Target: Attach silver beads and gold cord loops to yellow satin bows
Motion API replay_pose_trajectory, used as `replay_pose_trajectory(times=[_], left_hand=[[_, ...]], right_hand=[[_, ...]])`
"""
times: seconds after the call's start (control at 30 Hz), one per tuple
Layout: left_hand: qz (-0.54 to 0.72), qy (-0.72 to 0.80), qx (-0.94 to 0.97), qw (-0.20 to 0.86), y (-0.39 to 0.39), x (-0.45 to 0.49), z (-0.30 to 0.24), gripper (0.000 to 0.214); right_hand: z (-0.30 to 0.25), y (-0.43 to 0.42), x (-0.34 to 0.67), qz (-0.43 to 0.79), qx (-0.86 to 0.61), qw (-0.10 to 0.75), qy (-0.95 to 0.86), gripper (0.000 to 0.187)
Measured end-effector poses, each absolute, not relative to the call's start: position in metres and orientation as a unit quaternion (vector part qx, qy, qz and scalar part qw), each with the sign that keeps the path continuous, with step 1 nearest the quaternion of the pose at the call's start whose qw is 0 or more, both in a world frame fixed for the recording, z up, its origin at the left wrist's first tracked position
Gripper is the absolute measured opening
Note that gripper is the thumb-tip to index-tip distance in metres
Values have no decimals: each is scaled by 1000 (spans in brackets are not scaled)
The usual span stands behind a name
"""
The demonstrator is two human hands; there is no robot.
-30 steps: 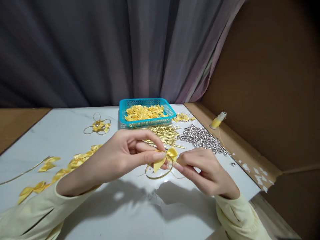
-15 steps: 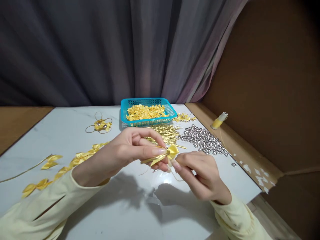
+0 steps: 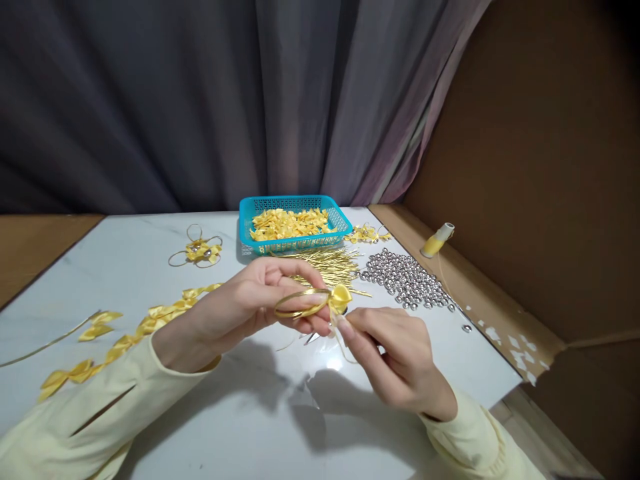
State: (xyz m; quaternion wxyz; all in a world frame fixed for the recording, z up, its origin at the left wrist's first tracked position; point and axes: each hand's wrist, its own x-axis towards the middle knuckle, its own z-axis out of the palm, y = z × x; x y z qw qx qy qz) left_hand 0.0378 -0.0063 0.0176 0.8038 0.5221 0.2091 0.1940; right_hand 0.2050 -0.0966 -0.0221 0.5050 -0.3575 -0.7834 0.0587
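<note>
My left hand [image 3: 250, 310] pinches a small yellow ribbon bow [image 3: 340, 298] with a gold cord loop [image 3: 296, 303] lying across its fingers. My right hand [image 3: 395, 357] is closed just below the bow, its fingertips pinching a thin thread that hangs from the bow's knot. Both hands hover over the white table [image 3: 125, 267], in front of a blue basket [image 3: 293, 225] full of yellow bows.
A bundle of gold wire ties [image 3: 333, 263] lies behind the hands, and a heap of silver beads [image 3: 405, 280] lies to the right. Loose yellow bows [image 3: 125, 337] trail across the left. A finished looped bow [image 3: 200, 252] sits at the back left. A yellow thread spool [image 3: 437, 241] rests by the cardboard wall.
The bow has been turned over in my left hand, so the gold loop swung from hanging below to lying up and left. My right hand has dropped slightly, pulling the thread.
</note>
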Motion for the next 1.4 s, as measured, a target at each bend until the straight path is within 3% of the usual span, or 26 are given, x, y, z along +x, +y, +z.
replay_pose_trajectory(times=[0.6, 1.4], left_hand=[[182, 219, 469, 836, -11, 41, 16, 7], [203, 238, 587, 747, -19, 37, 25, 15]], right_hand=[[-26, -93, 200, -38, -348, 521, -778, 18], [-26, -88, 210, 47, -332, 525, -782, 18]])
